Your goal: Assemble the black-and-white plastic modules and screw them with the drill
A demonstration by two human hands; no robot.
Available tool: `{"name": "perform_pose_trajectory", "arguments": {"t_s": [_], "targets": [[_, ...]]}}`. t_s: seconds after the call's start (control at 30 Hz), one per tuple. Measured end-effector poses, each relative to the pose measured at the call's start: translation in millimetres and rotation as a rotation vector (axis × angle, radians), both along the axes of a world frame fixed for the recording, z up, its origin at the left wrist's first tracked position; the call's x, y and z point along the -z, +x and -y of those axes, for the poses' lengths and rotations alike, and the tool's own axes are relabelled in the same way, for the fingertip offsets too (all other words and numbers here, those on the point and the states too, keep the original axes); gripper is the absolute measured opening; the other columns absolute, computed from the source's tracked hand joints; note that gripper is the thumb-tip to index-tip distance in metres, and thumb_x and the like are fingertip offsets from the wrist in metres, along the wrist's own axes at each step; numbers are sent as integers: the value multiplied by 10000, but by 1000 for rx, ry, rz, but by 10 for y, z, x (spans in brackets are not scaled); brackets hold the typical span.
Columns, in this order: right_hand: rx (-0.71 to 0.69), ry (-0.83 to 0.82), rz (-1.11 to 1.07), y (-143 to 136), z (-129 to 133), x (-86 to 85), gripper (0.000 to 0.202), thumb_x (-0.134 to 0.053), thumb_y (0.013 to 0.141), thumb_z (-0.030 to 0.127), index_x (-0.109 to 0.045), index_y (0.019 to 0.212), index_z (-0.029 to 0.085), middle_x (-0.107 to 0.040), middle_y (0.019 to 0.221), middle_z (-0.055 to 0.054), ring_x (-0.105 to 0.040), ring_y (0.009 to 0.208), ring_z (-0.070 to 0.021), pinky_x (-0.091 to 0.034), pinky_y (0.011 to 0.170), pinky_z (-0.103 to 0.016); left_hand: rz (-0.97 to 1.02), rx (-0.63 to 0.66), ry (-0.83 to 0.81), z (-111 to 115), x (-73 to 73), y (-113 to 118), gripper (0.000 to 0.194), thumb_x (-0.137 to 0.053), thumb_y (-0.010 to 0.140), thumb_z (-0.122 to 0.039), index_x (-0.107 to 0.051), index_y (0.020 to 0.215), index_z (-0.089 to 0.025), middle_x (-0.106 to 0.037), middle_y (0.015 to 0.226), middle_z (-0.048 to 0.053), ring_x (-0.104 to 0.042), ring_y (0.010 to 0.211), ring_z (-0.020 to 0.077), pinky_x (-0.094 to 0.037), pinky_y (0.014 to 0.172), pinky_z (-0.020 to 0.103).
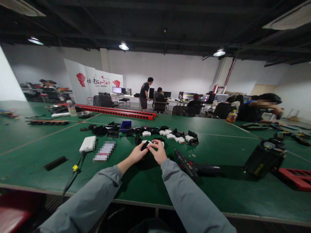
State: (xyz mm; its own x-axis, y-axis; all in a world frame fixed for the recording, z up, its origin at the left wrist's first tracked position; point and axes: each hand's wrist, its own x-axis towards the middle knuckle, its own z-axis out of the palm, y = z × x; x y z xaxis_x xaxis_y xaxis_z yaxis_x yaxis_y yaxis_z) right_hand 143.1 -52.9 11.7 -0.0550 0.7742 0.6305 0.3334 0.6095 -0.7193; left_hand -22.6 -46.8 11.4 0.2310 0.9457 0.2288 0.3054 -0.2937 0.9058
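Green tabletop [225,142], both hands [138,153] beyond near edge [138,202]

You hold a small, flat, black rectangular piece [145,145] between your left hand [138,153] and right hand [158,152], tilted, its far end slanting to the right. A small white part [149,142] shows just beside it; your fingers hide whether they join.

The drill [188,164] lies on the table [230,145], right of the hands [159,152] (a bin [126,125] sits beyond, leftward).
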Motion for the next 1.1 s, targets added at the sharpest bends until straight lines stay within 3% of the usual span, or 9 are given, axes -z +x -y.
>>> {"name": "perform_pose_trajectory", "arguments": {"t_s": [0.6,0.7,0.83,1.1], "targets": [[-40,-62,78,7,24,-22,173,-656,816,395,-753,864,260,-570,1109,-60,-514,1109,-227,-433,929,-376,-57,46,35,40,2,-12,515,-573,821,-370,-511,1297,-182,-677,817,31,-594,501,120,-456,416,205],[-22,-72,63,3,10,3,183,-666,797,341,-731,949,264,-578,1119,-61,-530,1085,-228,-447,915,-381,-37,46,33,48,6,-13,535,-601,802,-379,-524,1296,-187,-678,795,31,-583,483,120,-451,418,209],[-33,-72,14,0,-12,28,353,-673,760,278,-655,1111,243,-595,1143,-62,-552,1030,-213,-461,906,-370,-45,51,39,64,-2,-11,550,-602,799,-378,-519,1310,-194,-665,758,21,-574,482,124,-447,426,213],[-24,-58,54,12,-84,94,261,-669,750,295,-676,996,210,-609,1031,-58,-555,985,-211,-438,935,-386,-89,48,130,86,-49,-3,515,-617,766,-329,-577,1258,-181,-690,997,71,-639,712,177,-514,576,242]]}}
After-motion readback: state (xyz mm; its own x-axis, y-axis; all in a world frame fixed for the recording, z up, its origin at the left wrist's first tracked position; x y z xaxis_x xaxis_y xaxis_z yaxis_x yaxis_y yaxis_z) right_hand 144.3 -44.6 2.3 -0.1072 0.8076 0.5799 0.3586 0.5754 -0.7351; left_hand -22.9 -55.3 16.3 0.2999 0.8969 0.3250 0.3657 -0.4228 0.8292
